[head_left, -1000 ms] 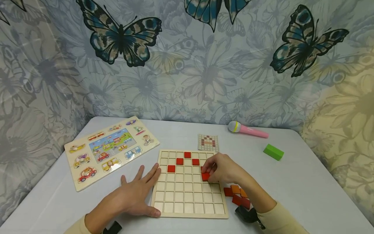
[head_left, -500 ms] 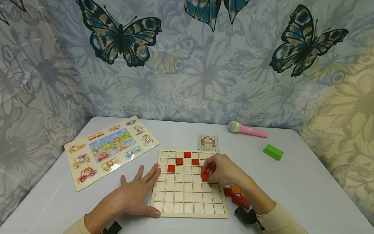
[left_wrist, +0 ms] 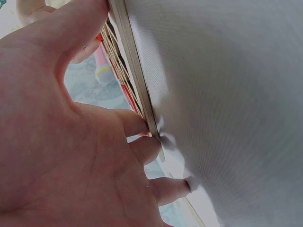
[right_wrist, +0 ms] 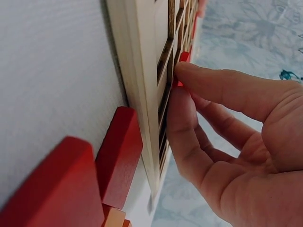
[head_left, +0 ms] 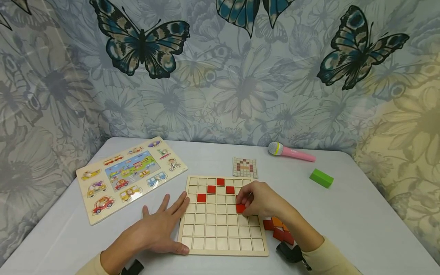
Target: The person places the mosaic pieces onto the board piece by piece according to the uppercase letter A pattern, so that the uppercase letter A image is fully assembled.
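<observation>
A wooden grid board (head_left: pixel 209 244) lies on the table, with several red square tiles, such as the topmost tile (head_left: pixel 220 182), sitting in its far cells. My right hand (head_left: pixel 259 199) pinches another red tile (head_left: pixel 240 209) between thumb and fingers at the board's right side. In the right wrist view that held tile (right_wrist: pixel 185 56) shows only in part, just at the grid; whether it sits fully in a cell cannot be told. My left hand (head_left: pixel 158 228) lies spread at the board's left edge, its thumb and fingertips touching the frame.
Loose red and orange tiles (head_left: pixel 278 234) lie right of the board, beneath my right forearm. Beyond the board is a small pattern card (head_left: pixel 245 168). A vehicle puzzle board (head_left: pixel 128 194) lies left; a pink toy microphone (head_left: pixel 297 154) and green block (head_left: pixel 321 178) lie right.
The red tile in my right fingers has shifted very slightly left and toward me. My left hand stays in place on the board's edge.
</observation>
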A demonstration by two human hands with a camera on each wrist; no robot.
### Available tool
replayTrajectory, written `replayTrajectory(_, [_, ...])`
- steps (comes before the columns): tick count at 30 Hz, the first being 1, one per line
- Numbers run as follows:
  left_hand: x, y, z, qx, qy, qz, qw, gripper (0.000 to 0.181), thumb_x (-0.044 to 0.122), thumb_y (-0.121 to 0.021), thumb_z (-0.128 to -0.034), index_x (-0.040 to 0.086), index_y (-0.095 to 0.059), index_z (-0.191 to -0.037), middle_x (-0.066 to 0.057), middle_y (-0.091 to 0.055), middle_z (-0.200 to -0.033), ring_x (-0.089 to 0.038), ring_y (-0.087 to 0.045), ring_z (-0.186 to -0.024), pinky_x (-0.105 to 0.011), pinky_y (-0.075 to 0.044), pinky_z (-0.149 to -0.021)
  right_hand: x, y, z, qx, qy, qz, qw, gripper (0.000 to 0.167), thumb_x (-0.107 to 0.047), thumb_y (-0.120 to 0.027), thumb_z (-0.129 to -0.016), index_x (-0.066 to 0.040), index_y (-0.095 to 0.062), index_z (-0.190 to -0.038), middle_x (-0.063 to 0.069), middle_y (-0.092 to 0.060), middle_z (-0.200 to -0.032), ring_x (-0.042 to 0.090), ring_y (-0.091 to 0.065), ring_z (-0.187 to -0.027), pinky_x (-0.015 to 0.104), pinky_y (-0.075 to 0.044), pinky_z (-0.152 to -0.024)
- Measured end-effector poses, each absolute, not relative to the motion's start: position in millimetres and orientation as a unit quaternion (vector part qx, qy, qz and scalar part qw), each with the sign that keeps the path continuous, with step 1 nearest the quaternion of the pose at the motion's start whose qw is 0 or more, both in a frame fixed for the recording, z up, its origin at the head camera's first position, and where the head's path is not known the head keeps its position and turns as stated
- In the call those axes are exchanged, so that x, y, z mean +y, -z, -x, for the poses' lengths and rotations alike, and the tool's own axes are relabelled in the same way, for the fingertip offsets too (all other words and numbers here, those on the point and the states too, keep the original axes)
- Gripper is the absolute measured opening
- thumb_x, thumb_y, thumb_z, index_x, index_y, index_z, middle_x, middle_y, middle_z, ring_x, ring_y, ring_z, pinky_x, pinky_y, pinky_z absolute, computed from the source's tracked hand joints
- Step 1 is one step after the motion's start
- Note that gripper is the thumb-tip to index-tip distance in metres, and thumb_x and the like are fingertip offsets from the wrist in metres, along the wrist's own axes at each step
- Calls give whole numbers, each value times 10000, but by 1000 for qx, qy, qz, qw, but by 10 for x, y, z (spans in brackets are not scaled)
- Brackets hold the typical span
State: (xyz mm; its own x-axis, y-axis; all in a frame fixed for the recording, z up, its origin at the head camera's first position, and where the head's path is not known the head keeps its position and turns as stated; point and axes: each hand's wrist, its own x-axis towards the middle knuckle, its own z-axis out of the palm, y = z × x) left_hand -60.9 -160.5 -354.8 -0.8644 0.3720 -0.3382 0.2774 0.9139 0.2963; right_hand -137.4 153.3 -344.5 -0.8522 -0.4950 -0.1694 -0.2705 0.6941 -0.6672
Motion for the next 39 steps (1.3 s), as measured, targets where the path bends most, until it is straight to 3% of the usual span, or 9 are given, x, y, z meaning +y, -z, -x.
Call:
replayTrajectory(22, [-1606, 3551, 611, 958, -116, -167, 201, 1316, 767, -801, -697, 162, -177, -1685, 16, -31, -1778, -488, -114, -1595, -953, -165, -953, 1563, 3415, 1362, 910, 314, 213, 164, 259, 22, -889, -707, -117, -750, -875, 37, -646, -765, 142, -575, -705, 254, -501, -626])
replayTrajectory(39, [-1611, 3555, 617, 959, -113, -165, 202, 1309, 770, -796, -701, 170, -175, -1686, 25, -16, -1778, -485, -105, -1597, -950, -159, -963, 1696, 3329, 1397, 912, 309, 226, 148, 128, -57, -810, -823, -100, -760, -933, -18, -676, -818, 151, -609, -756, 264, -522, -688])
